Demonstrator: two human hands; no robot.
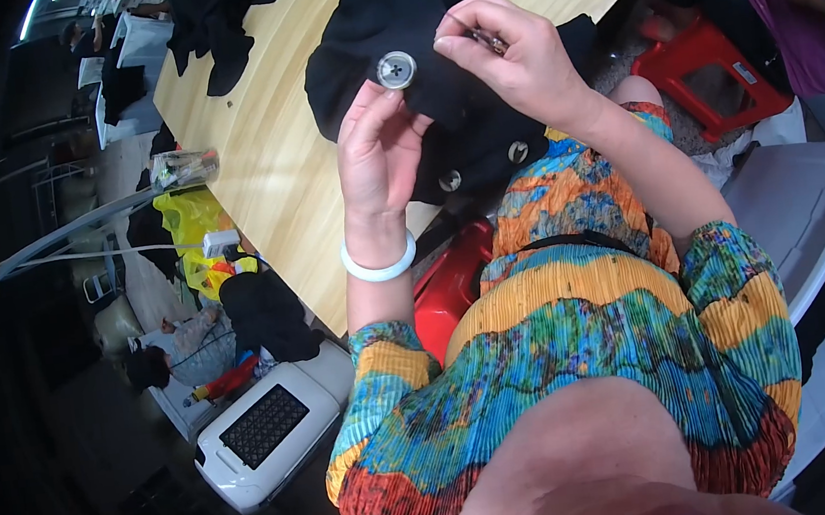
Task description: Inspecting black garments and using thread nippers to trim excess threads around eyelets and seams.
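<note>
A large round button (396, 70), grey-rimmed with holes in the middle, lies against the black garment (349, 38). Closed around it from below, my left hand (383, 148) pinches the button and the cloth with thumb and fingers. To its right, just above the garment, my right hand (522, 55) is closed in a pinch on a thin, needle-like thing (456, 20). Something small and brownish also shows between its curled fingers, too unclear to name. Two more round buttons, one pale-edged button (450, 181) and another button (518, 152), sit on the garment near my lap.
The wooden table (275, 191) carries another black garment (221, 16). A red stool (715, 75) and a person in purple (795, 26) are at the right. Leftward are a lamp arm (78, 230), a yellow bag (194, 230), a white case (270, 433) and another person (196, 346).
</note>
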